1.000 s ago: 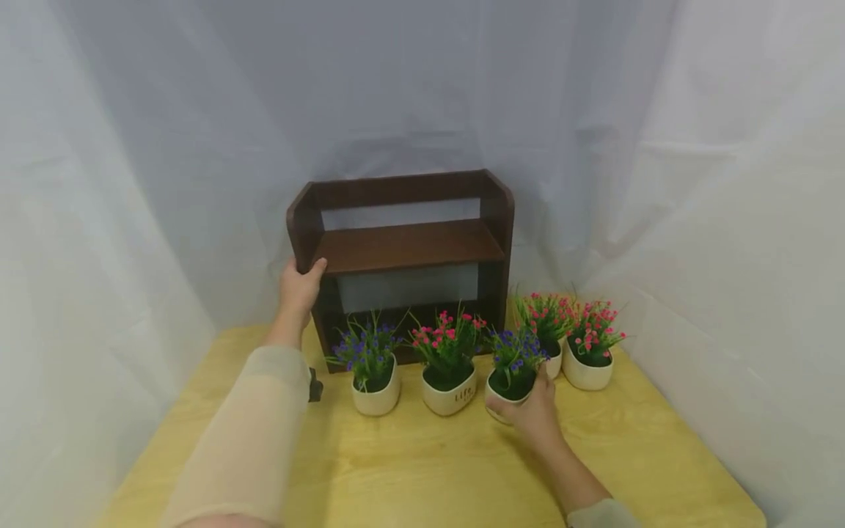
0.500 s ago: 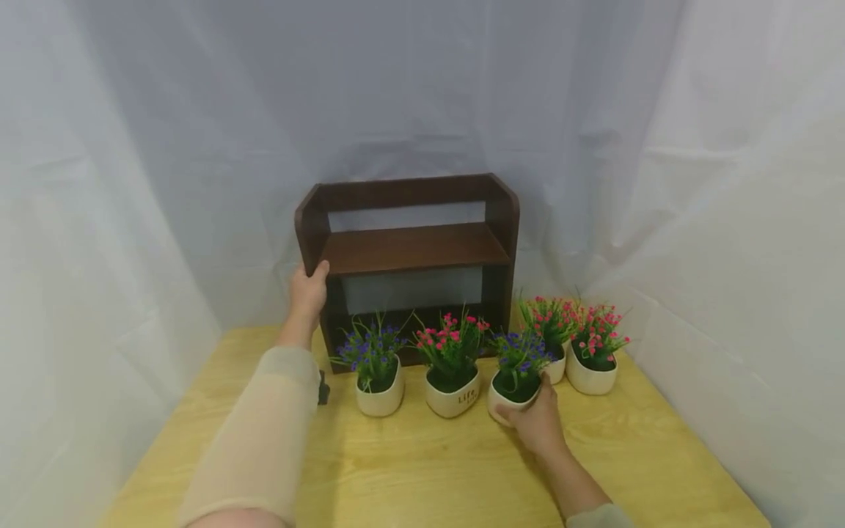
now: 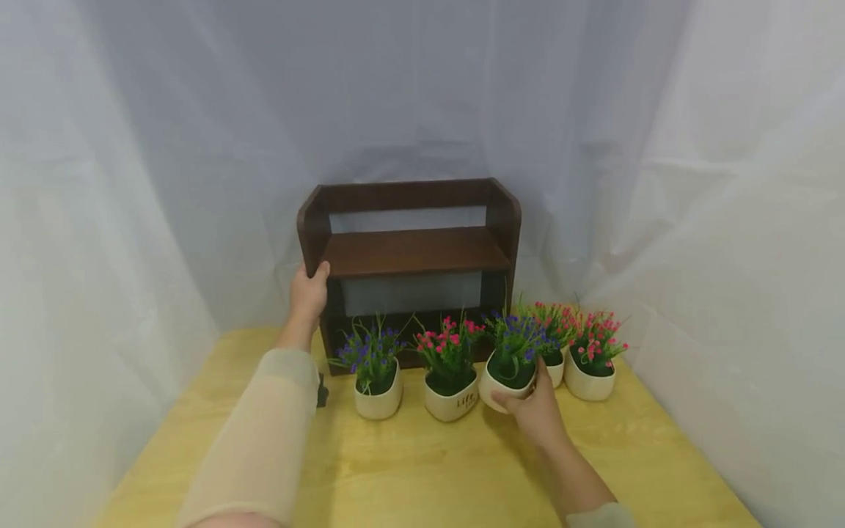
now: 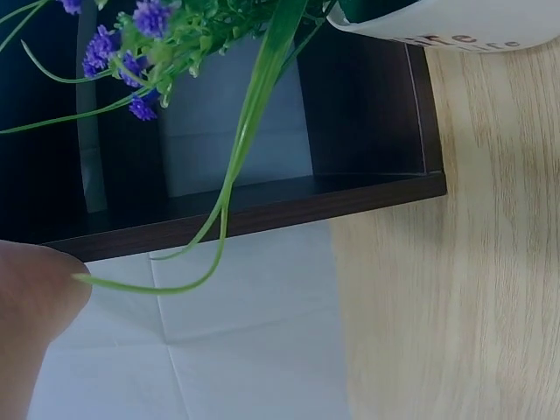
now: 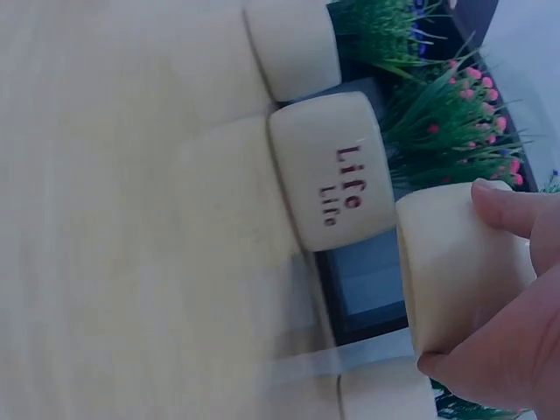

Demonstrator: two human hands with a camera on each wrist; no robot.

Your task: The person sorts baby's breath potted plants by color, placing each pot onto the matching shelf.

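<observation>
My left hand (image 3: 309, 297) grips the left side panel of a dark brown two-tier shelf (image 3: 416, 251), thumb at the front edge. Part of that hand (image 4: 39, 289) shows at the side of the left wrist view. With my right hand (image 3: 538, 414) I hold a white flowerpot (image 3: 491, 390) of purple artificial flowers, tilted, thumb and fingers on opposite sides. In the right wrist view this pot (image 5: 459, 262) appears raised off the table. Just left of it stands a pink-flowered pot (image 3: 445, 405) marked "Life". Farther left is another purple-flowered pot (image 3: 378, 405).
Two more pink-flowered pots, one nearer (image 3: 590, 383) and one partly hidden (image 3: 556, 374), stand at the right. A small black object (image 3: 322, 390) sits beside my left forearm. White sheeting (image 3: 422, 88) surrounds the yellow wooden table (image 3: 409, 477).
My right hand has lifted the purple-flowered pot a little off the table, shifting it slightly left and tilting it. The left hand keeps its hold on the shelf. The head view has shifted slightly.
</observation>
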